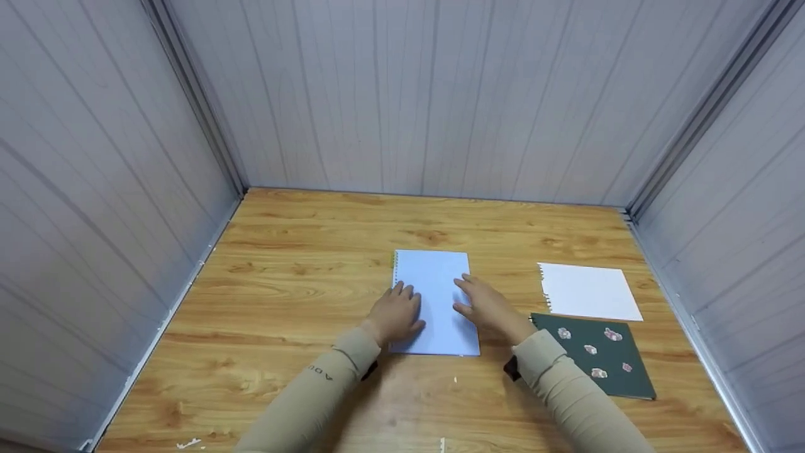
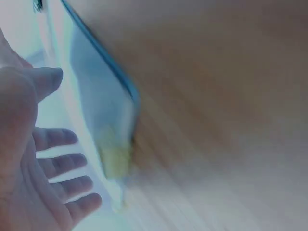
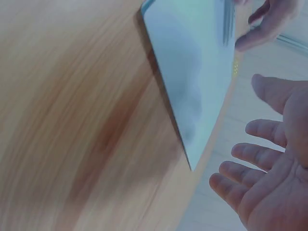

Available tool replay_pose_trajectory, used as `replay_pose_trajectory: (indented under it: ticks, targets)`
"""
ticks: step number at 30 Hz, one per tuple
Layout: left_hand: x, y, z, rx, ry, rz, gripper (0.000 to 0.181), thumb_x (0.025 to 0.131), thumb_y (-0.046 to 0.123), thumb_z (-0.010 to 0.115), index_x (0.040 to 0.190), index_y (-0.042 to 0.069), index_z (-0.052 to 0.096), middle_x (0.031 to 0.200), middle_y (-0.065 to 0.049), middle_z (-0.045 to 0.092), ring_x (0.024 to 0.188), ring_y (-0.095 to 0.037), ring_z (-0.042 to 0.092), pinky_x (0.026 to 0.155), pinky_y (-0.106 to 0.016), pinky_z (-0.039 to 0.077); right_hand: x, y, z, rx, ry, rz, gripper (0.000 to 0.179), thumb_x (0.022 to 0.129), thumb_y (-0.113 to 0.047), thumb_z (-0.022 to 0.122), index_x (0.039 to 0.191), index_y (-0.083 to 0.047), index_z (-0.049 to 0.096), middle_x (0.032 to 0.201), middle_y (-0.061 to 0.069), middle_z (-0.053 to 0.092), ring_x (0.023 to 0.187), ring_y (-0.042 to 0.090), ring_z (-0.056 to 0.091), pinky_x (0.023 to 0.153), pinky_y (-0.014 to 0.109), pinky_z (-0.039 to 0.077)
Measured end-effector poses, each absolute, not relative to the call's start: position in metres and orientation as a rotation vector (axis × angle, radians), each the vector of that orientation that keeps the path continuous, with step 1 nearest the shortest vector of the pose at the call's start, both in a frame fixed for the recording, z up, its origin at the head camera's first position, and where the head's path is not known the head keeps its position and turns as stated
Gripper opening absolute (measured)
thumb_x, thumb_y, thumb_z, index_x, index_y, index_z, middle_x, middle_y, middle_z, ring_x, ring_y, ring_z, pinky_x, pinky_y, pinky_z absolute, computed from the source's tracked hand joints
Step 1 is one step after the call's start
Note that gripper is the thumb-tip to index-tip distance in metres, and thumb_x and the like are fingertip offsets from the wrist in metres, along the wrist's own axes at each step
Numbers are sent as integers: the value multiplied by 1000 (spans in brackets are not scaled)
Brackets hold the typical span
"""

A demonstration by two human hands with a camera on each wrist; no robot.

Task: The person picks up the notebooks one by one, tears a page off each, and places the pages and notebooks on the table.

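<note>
A spiral-bound notebook lies on the wooden table with a blank, pale page facing up and its binding on the left. My left hand is over its lower left part, fingers spread and pointing away; whether it touches the page is hard to tell. Over the right edge, my right hand has loosely extended fingers. In the right wrist view, that right hand appears raised off the notebook, palm visible and holding nothing. The left wrist view shows the left hand with straight, separated fingers beside the notebook.
To the right lies a white sheet with a ragged left edge. In front of it is a dark green notebook with flower-like patches, partly behind my right sleeve. Paper scraps lie near the front. Panelled walls enclose the table.
</note>
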State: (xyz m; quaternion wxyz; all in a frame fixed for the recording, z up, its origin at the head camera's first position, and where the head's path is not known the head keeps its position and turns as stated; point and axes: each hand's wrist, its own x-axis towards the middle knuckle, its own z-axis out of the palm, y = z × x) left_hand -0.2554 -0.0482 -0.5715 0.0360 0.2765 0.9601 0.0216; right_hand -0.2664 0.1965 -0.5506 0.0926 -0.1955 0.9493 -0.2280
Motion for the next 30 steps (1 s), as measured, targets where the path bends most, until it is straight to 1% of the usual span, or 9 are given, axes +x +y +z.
replay_pose_trajectory:
  ticks: [1,5,7,11,16,22,30]
  targets:
    - [-259,-50,-573,838,2940,59,63,108,46,64,149,-1,60,156,-25,58,152,-46,50,128,-55,41,-267,194,-553,-557,2812,-669,60,109,-22,67,160,3,48,170,29,40,160,47,38,132,60,31]
    - [-264,-53,-577,815,2900,56,66,110,46,60,154,-2,55,163,-25,52,155,-44,46,132,-50,36,-269,186,-562,-500,2780,-654,58,111,-22,63,160,5,48,171,28,39,161,45,36,134,59,29]
    - [-263,-53,-578,805,2876,77,67,111,46,57,157,-3,52,164,-26,50,156,-44,45,132,-49,36,-267,185,-568,-492,2765,-629,57,112,-25,62,158,6,49,171,28,39,161,45,36,134,59,29]
    - [-261,-52,-577,782,2847,106,70,112,46,55,160,-4,48,167,-27,46,158,-45,42,131,-50,38,-261,185,-575,-521,2758,-548,59,110,-28,65,156,8,52,170,30,40,160,46,37,133,59,31]
    - [-256,-50,-575,781,2838,115,69,112,46,56,160,-4,49,168,-27,45,159,-44,41,131,-50,38,-255,187,-577,-541,2781,-481,62,108,-29,69,155,8,52,168,30,42,159,46,39,133,59,31]
    - [-244,-45,-573,778,2793,142,70,113,48,54,163,-1,45,171,-25,41,161,-43,38,132,-51,36,-239,194,-576,-519,2780,-476,62,107,-31,70,155,6,53,168,29,43,159,46,39,132,59,32]
    - [-230,-36,-573,832,2791,80,71,111,50,57,162,1,48,169,-24,45,159,-42,42,130,-50,39,-220,205,-577,-527,2802,-445,63,106,-32,73,153,6,56,166,30,46,157,46,43,130,60,35]
